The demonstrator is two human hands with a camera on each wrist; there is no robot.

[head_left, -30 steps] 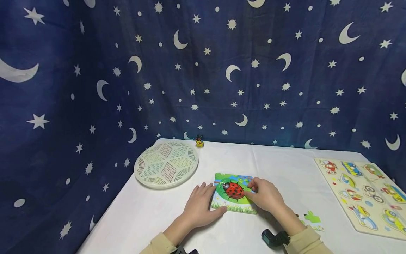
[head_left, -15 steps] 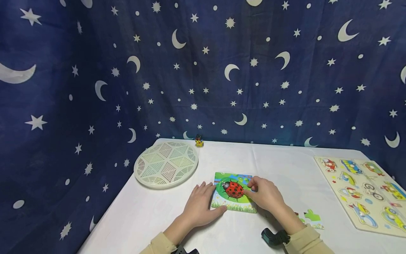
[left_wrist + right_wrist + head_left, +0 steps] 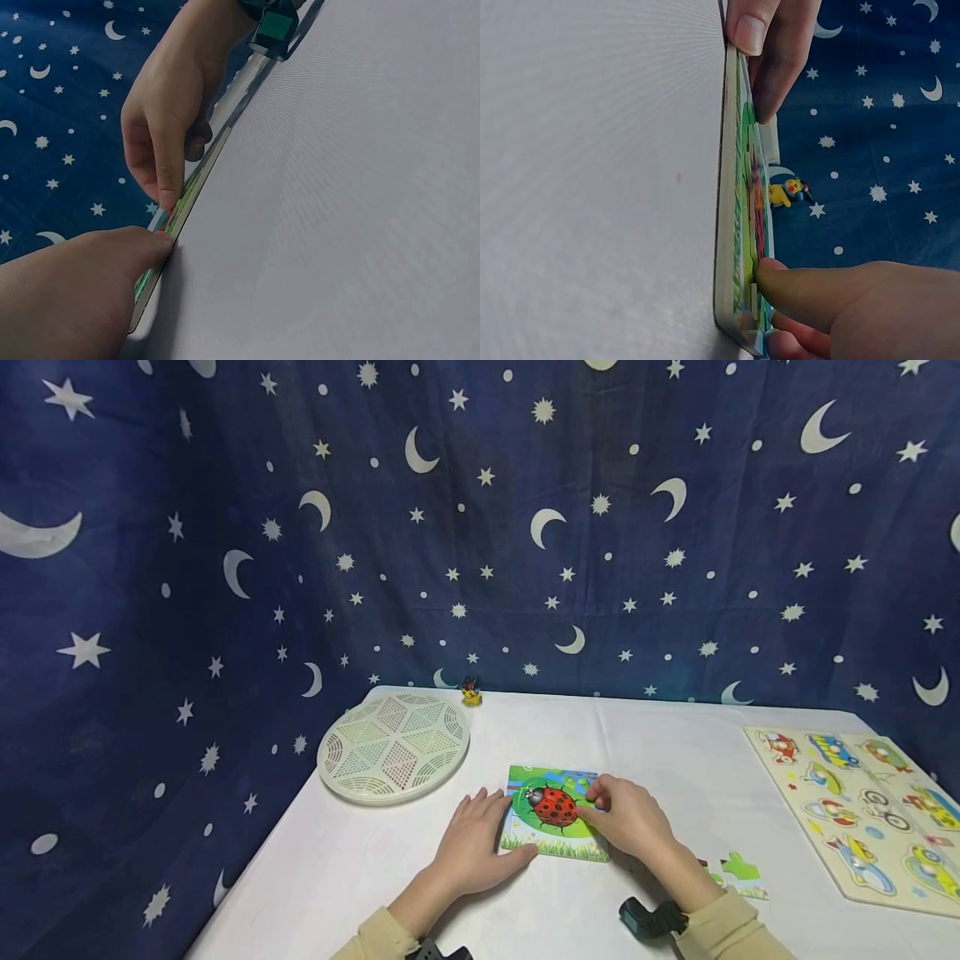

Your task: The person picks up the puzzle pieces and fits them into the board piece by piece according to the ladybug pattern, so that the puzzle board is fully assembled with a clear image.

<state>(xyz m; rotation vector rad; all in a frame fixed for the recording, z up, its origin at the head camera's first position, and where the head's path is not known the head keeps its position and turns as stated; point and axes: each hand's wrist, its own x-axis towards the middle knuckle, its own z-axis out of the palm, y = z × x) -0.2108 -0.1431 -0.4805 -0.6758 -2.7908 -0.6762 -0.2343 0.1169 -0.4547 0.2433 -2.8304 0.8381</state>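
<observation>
Fingers of the left hand (image 3: 472,852) lie relaxed along the ladybug puzzle (image 3: 553,808), probably steadying it flat on the table (image 3: 360,881); the right hand's (image 3: 632,820) bend over its right side, whether pinching anything I cannot tell.

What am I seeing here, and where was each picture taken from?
No machine: just a person's bare left hand and right hand. The wide picture comes from the head, the two tilted close-ups from the wrists. On the white-covered table are a square green-and-red ladybug puzzle, loose green pieces, a round pale patterned board, a rectangular beige picture board and a small yellow figurine. Both hands touch the puzzle from opposite sides; whether the right hand pinches a piece is unclear.
</observation>
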